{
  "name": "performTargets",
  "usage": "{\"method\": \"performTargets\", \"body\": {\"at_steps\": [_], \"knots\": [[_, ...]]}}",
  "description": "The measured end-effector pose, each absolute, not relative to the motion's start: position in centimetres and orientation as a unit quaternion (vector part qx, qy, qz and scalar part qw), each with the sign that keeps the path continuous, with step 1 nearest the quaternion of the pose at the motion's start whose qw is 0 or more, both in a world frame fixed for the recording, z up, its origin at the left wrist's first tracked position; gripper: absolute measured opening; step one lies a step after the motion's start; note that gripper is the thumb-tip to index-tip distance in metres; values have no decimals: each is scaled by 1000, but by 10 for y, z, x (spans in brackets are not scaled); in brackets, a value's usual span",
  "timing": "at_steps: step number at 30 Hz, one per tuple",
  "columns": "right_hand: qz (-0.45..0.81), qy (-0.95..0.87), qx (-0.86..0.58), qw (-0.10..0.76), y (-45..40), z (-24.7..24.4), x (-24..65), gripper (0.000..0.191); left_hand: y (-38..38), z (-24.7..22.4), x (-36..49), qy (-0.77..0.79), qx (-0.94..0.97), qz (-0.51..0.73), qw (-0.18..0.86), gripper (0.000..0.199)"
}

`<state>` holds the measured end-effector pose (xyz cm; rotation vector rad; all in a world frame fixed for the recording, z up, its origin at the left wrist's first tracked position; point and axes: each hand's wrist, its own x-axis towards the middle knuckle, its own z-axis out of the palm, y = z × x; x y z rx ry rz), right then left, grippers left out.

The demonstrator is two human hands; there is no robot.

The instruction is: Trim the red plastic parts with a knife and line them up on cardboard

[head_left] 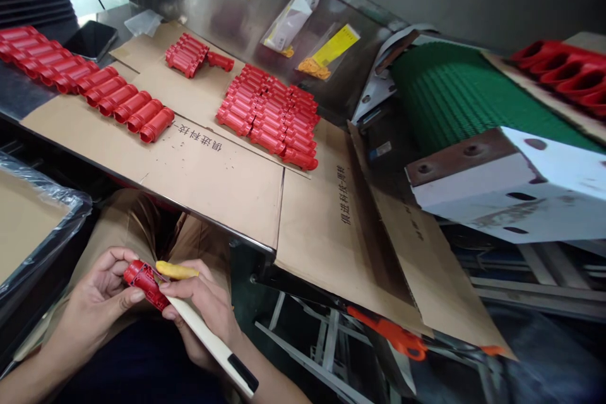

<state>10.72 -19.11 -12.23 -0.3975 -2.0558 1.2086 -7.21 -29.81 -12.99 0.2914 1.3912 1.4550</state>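
Note:
My left hand [106, 287] grips a red plastic tubular part [146, 283] above my lap, fingers and thumb around its upper end. Its open, ribbed side faces up. Closed around a long tool with a cream handle and black end [208, 331] is my right hand [203, 300]. The tool's thin tip seems to meet the red part's edge; the exact contact is too small to tell. A yellow cover [176, 271] sits on one right finger. My right thumb is near the part's lower end.
Cardboard [227, 183] covers the bench, bearing a row of red tubes [125, 101] and stacked red parts [269, 113]. A green conveyor belt [440, 95] stands right. A phone [92, 40] lies at back left. A plastic-lined bin [71, 205] is at left. Orange-handled tool [392, 331] hangs below.

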Motion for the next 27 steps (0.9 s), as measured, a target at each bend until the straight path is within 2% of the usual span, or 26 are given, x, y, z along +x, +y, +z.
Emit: {"method": "performTargets", "body": {"at_steps": [4, 9, 11, 15, 19, 24, 27], "knots": [[473, -797, -117, 357, -189, -126, 106, 17, -299, -137, -78, 558, 139, 603, 553, 49], [696, -542, -254, 396, -180, -116, 119, 36, -298, -135, -85, 525, 124, 616, 573, 48], [728, -479, -284, 399, -173, -112, 128, 37, -297, -134, -88, 530, 113, 622, 565, 47], [678, -529, -390, 328, -173, -113, 133, 32, -294, -132, -87, 548, 119, 626, 542, 51], [698, -525, -433, 222, -188, -117, 117, 40, -290, -123, -74, 596, 125, 633, 478, 54], [735, -454, -465, 194, -187, -113, 102, 59, -293, -117, -65, 677, 198, 571, 419, 56], [734, -452, -465, 202, -183, -111, 101, 63, -295, -119, -67, 692, 222, 537, 428, 48]]}}
